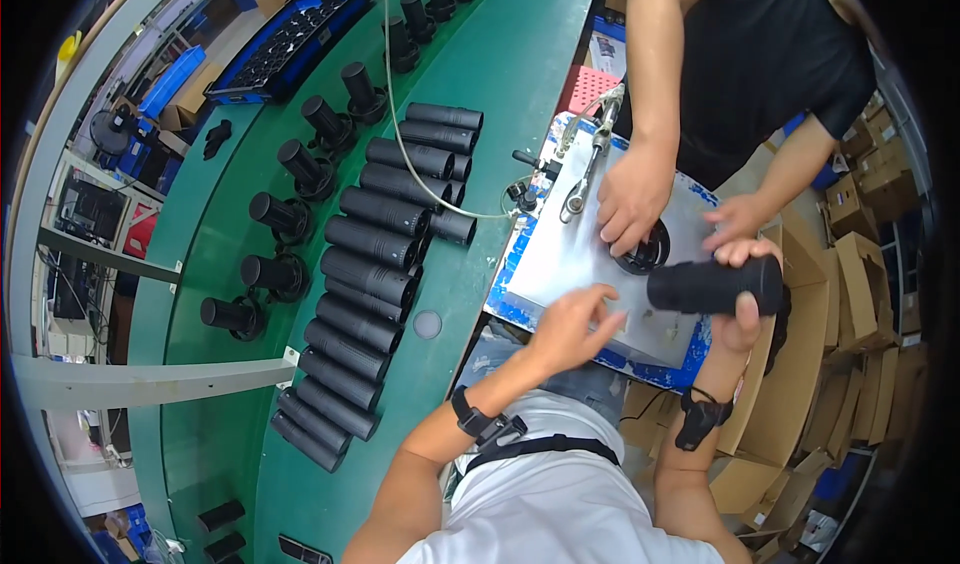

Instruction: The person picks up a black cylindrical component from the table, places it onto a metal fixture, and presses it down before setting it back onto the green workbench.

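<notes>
White work pad (560, 264), green conveyor belt (500, 94); stacked cardboard boxes (860, 284)

One camera is giving the only view. It is sitting on the person's head and looking steeply down, so the person's own white-shirted chest is filling the lower middle and both forearms are rising from the bottom edge. The wide fisheye lens is bending the green conveyor belt (480, 114) into an arc on the left and darkening the corners. The white work surface (570, 254) is lying close below, near the centre. The left hand (575, 324) and right hand (745, 309) are appearing near the lens. A co-worker's torso is entering from the top right, facing the camera.
</notes>
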Tool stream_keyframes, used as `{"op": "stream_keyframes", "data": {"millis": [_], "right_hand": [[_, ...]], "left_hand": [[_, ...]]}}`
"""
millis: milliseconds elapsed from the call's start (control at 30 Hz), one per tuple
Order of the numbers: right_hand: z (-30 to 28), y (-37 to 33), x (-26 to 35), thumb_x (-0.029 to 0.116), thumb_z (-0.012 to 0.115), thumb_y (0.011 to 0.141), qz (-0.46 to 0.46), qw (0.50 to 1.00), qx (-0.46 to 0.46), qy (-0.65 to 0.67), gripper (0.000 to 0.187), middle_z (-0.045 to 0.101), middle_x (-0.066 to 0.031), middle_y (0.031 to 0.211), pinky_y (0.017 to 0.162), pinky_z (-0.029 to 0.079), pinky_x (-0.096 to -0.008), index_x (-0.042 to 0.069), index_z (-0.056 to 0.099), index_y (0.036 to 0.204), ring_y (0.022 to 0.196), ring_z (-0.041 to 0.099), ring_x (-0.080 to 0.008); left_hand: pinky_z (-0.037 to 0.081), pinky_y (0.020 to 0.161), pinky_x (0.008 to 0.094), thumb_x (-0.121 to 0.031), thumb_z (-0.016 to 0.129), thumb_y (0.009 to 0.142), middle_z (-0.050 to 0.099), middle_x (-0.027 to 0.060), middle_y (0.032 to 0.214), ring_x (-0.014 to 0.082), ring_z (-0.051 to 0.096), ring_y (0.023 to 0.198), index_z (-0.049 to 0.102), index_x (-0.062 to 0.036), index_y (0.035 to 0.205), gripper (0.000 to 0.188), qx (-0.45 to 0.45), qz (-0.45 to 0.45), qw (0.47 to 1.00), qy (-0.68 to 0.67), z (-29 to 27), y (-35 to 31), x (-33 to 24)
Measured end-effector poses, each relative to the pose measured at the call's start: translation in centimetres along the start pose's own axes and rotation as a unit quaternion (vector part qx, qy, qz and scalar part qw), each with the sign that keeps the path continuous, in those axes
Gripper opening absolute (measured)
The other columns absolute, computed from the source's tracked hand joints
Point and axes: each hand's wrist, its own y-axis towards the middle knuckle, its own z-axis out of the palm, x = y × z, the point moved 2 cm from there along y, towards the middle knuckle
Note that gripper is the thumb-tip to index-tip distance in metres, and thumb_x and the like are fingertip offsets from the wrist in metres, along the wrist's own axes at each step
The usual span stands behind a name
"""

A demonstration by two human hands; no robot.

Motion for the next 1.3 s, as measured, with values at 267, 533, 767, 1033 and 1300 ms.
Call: {"op": "stream_keyframes", "data": {"millis": [267, 533, 767, 1033, 1300], "right_hand": [[-0.1, 3.9, -7.5, 0.011, 0.064, 0.077, -0.013, 0.992, -0.031, -0.125, 0.038, 0.058, -0.0116, 0.095, 0.086, 0.046, -0.0342, 0.0, 0.051, 0.11, 0.09, 0.057, -0.0203], [1.5, 1.8, -8.5, 0.0, 0.063, 0.078, 0.006, 0.976, -0.09, -0.199, 0.032, 0.061, -0.0096, 0.093, 0.083, 0.048, -0.0321, 0.002, 0.052, 0.108, 0.086, 0.059, -0.0181], [3.7, 0.3, -11.7, -0.001, 0.073, 0.076, 0.016, 0.949, -0.149, -0.278, 0.036, 0.062, -0.0065, 0.093, 0.085, 0.046, -0.0283, 0.002, 0.053, 0.105, 0.088, 0.059, -0.0145], [0.5, 4.6, -10.8, 0.008, 0.073, 0.069, 0.175, 0.972, 0.135, -0.081, 0.042, 0.062, -0.008, 0.091, 0.086, 0.046, -0.0294, 0.0, 0.055, 0.106, 0.088, 0.06, -0.0171], [0.5, 1.8, -13.1, 0.013, 0.062, 0.08, 0.035, 0.99, -0.074, -0.117, 0.03, 0.059, -0.0119, 0.089, 0.082, 0.047, -0.0333, -0.001, 0.052, 0.105, 0.083, 0.057, -0.0204]], "left_hand": [[0.045, 0.059, 0.0359, -0.002, 0.063, 0.074, 0.054, 0.0087, 0.071, 0.0272, 0.054, 0.065, 0.061, -0.0054, 0.082, 0.009, -0.124, 0.146, 0.972, 0.136, -0.8, 1.4, 2.0], [0.044, 0.059, 0.0343, -0.001, 0.064, 0.071, 0.052, 0.0079, 0.072, 0.0258, 0.052, 0.067, 0.06, -0.0049, 0.08, 0.011, -0.138, 0.152, 0.964, 0.168, -1.1, 1.3, 2.3], [0.044, 0.059, 0.0344, -0.004, 0.065, 0.07, 0.05, 0.0069, 0.071, 0.025, 0.052, 0.067, 0.061, -0.0063, 0.081, 0.012, -0.139, 0.154, 0.962, 0.179, -0.9, 1.2, 2.3], [0.044, 0.059, 0.0342, -0.005, 0.065, 0.07, 0.05, 0.0066, 0.071, 0.0245, 0.052, 0.067, 0.061, -0.0071, 0.08, 0.012, -0.134, 0.136, 0.967, 0.171, -1.0, 1.2, 2.6], [0.047, 0.055, 0.0313, -0.001, 0.064, 0.075, 0.064, 0.0083, 0.072, 0.0206, 0.062, 0.061, 0.064, -0.0028, 0.083, 0.009, -0.217, 0.088, 0.972, -0.01, -3.9, 4.6, 1.7]]}}
